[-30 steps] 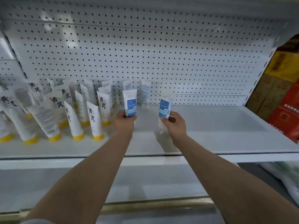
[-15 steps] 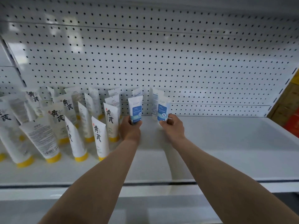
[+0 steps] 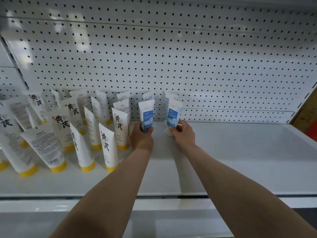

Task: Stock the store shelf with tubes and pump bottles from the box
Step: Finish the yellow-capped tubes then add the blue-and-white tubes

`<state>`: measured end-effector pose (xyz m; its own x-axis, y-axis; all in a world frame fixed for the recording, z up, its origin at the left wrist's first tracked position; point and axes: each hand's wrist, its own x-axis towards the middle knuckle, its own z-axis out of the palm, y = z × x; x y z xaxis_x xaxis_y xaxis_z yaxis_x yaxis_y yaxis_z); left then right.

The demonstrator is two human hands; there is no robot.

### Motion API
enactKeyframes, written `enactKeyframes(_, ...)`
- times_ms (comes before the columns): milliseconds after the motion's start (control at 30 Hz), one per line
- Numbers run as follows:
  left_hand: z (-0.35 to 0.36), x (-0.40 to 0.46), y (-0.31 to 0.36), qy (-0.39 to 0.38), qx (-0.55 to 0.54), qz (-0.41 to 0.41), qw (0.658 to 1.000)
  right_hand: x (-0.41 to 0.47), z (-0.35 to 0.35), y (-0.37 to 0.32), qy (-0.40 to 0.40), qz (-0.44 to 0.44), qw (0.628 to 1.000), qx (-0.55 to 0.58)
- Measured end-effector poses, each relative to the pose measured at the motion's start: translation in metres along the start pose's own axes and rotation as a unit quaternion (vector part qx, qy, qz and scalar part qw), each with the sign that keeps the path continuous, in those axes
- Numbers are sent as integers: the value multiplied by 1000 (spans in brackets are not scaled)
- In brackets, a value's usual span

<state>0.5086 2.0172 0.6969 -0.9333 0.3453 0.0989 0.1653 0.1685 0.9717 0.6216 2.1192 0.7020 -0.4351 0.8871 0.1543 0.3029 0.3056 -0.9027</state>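
Two bare arms reaching fwd onto white store shelf [image 3: 240, 160], pegboard back panel [image 3: 171, 57] behind.

Left hand [image 3: 141, 137] clamped round lower part of left blue-label tube [image 3: 146, 115], fingers curled on it, tube upright, cap end hidden in the hand. Right hand [image 3: 182, 133] pinching right blue-label tube [image 3: 173, 115] near its bottom, fingers curled round; tube nearly upright, white cap end at shelf surface, contact not certain. Both tubes near back of shelf, apart from each other, w/ gap between.

Labels on both: white top w/ thin script, too small to read; blue panel w/ small Chinese lines, not legible; round badge w/ character 控.

Behind them, close to pegboard: two more tubes of same type, left back tube [image 3: 147, 96] and right back tube [image 3: 169, 98], mostly hidden.

Left of the hands: group of yellow-cap tubes [image 3: 109, 146], white body, standing on caps, several tilted. Big black characters 黄芪 on fronts, small red seal beside. Some turned w/ back side out: dense small text and barcode, e.g. barcode tube [image 3: 44, 150], not readable. Nearest yellow-cap tube just beside left hand, touching or not cannot tell.

Far right edge: brown and red cartons [image 3: 308, 121], partly seen.
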Motion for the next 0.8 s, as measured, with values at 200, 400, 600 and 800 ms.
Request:
enactKeyframes(200,2,0,0,-3,4,-3,1000,1,2,3,-3,-4,1000,-15)
enactKeyframes(400,3,0,1,-2,12,-9,1000,0,6,3,4,-9,1000,-20)
enactKeyframes(600,3,0,0,-12,10,-13,1000,-4,6,0,4,7,1000,-24)
enactKeyframes(800,3,0,1,-21,17,-25,999,-6,8,-1,3,2,1000,-31)
